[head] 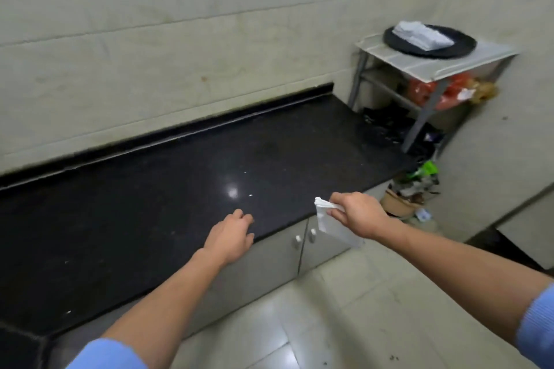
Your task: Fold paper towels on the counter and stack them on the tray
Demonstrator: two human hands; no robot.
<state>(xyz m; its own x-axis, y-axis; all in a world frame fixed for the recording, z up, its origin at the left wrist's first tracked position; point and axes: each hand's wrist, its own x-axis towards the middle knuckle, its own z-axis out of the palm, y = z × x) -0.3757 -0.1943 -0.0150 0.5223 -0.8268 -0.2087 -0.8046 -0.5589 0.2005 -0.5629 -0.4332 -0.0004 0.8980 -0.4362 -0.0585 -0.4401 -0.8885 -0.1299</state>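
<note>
The counter was found just left of the grip. The tray — loaded with a stack of folded towels — was set well beyond and above it. A folded paper towel was pinched in the right hand. Carrying was judged in hand, and a reach across and a flat release were called for. The left hand was held slack, empty.

bare forearms, pushed-up light blue sleeves

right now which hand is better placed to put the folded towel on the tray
Right. The right hand pinches the folded paper towel and is nearer the black tray; the left hand holds nothing.
</note>
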